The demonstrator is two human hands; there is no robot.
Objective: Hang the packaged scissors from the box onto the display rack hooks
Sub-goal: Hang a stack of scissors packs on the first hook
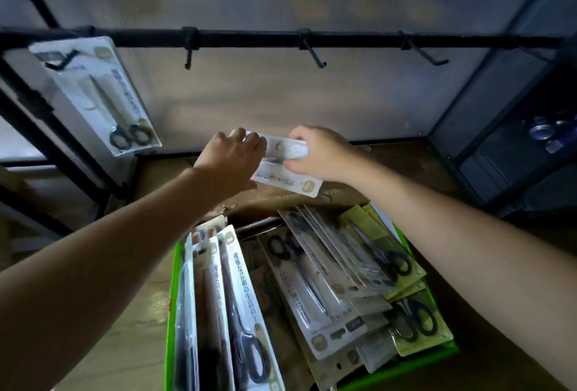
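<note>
The held pack was half covered by the left hand and the right hand — its scissors could not be made out, and its print was a blur. The green box ran off the bottom edge. At right, round metallic things on the dark shelf were too blurred to name — likewise the shapes behind the ribbed panel.

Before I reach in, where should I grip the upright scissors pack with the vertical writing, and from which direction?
Pinch the top edge of the upright pack, coming straight down from above. It stands on end in the box with its top sticking up free, while other packs crowd one face.
</note>
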